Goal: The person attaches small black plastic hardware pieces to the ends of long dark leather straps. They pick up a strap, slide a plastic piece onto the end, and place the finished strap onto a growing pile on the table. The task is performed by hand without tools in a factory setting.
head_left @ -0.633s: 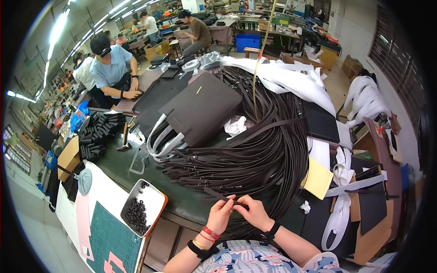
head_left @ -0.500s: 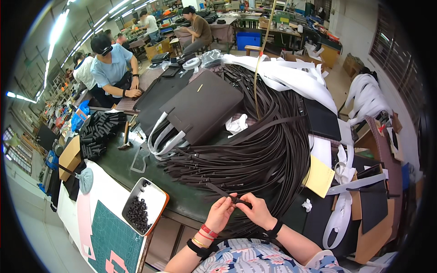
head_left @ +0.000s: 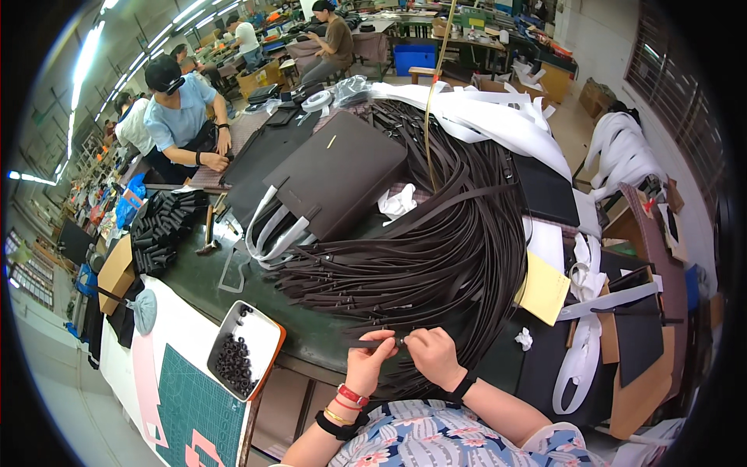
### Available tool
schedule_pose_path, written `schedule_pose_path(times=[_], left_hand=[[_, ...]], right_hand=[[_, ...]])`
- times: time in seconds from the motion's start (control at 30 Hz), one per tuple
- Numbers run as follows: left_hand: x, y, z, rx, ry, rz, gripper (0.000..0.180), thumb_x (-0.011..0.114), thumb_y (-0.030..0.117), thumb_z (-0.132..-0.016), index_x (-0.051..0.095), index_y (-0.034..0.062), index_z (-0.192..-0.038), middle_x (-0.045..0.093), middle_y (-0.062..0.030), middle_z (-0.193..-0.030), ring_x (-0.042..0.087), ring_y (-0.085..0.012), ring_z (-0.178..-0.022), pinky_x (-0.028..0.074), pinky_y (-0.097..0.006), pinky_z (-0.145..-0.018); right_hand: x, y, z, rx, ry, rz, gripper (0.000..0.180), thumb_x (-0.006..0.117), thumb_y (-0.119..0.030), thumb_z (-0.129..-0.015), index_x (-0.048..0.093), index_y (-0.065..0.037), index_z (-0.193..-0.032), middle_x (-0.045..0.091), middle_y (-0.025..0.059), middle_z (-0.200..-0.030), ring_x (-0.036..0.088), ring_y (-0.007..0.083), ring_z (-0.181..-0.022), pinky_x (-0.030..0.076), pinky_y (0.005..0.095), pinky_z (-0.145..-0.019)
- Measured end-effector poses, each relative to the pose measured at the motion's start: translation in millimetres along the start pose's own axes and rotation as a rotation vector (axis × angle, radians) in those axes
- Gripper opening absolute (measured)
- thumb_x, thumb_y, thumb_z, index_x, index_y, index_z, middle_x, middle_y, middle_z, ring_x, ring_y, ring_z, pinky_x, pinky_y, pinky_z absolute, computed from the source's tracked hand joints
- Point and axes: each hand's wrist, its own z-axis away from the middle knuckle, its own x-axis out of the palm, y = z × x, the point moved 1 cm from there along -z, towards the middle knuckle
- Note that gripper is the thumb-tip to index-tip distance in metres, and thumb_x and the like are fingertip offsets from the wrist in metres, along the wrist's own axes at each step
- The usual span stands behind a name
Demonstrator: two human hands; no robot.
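1. Left hand (head_left: 370, 359) closed on the end of a dark strap (head_left: 372, 342), fingers pinching it at the near edge of the tabletop (head_left: 311, 342).
2. Right hand (head_left: 433, 354) closed too, gripping the same strap just beside the left hand, fingertips of both almost touching.
3. Strap lying flat, pointing left from the hands, at the near end of a big pile of straps (head_left: 443, 257) of the same dark colour.
4. White tray (head_left: 264, 333) with small black rings (head_left: 233, 364), left of the hands, near the tabletop edge.
5. Green cutting mat (head_left: 194, 405) further left and nearer.
6. Dark bag (head_left: 342, 175) with pale handles, far behind the pile.
7. Yellow paper (head_left: 545, 289) right of the pile.
8. Another person (head_left: 183, 109) in a light blue shirt sitting at the far left side.
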Motion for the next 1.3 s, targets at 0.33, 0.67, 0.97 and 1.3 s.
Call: schedule_pose_path(times=[0.33, 0.67, 0.97, 1.3], left_hand=[[-14.4, -2.3, -0.1, -0.111, -0.065, 0.085, 0.024, 0.065, 0.008, -0.093, 0.061, 0.0006, -0.115, 0.068, -0.0072, -0.098, 0.067, -0.0122, -0.082, 0.055, -0.022, -0.075], [-8.2, -2.2, 4.4, -0.074, -0.181, 0.020, 0.027, 0.064, 0.007, -0.092, 0.060, 0.0008, -0.118, 0.066, -0.0087, -0.112, 0.064, -0.0128, -0.096, 0.054, -0.027, -0.084], [-31.0, 1.9, -0.5, -0.121, -0.014, 0.210, 0.020, 0.066, 0.012, -0.093, 0.063, 0.0054, -0.111, 0.065, -0.0034, -0.099, 0.065, -0.0126, -0.083, 0.053, -0.023, -0.073], [-32.1, -15.2, -4.5, -0.201, 0.047, 0.291, 0.017, 0.068, 0.025, -0.093, 0.058, 0.0139, -0.086, 0.056, 0.0041, -0.076, 0.053, -0.0058, -0.067, 0.041, -0.017, -0.058]], right_hand=[[-6.7, -1.4, -10.4, 0.238, -0.118, -0.587, 0.032, 0.072, -0.013, -0.083, 0.063, -0.003, -0.113, 0.065, 0.0105, -0.096, 0.064, 0.0260, -0.084, 0.052, 0.0328, -0.074], [-2.0, 4.9, -7.4, 0.089, -0.155, -0.414, 0.036, 0.074, -0.010, -0.079, 0.065, -0.006, -0.113, 0.065, 0.0086, -0.090, 0.063, 0.0257, -0.080, 0.051, 0.0335, -0.068], [-12.5, 10.9, -5.9, 0.159, -0.089, -0.480, 0.031, 0.079, -0.011, -0.076, 0.070, -0.006, -0.105, 0.066, 0.0085, -0.082, 0.060, 0.0216, -0.069, 0.048, 0.0307, -0.061], [-7.7, -5.4, -4.4, 0.186, 0.030, -0.423, 0.022, 0.077, -0.010, -0.075, 0.071, -0.005, -0.095, 0.065, 0.0072, -0.076, 0.060, 0.0238, -0.063, 0.049, 0.0323, -0.060]])
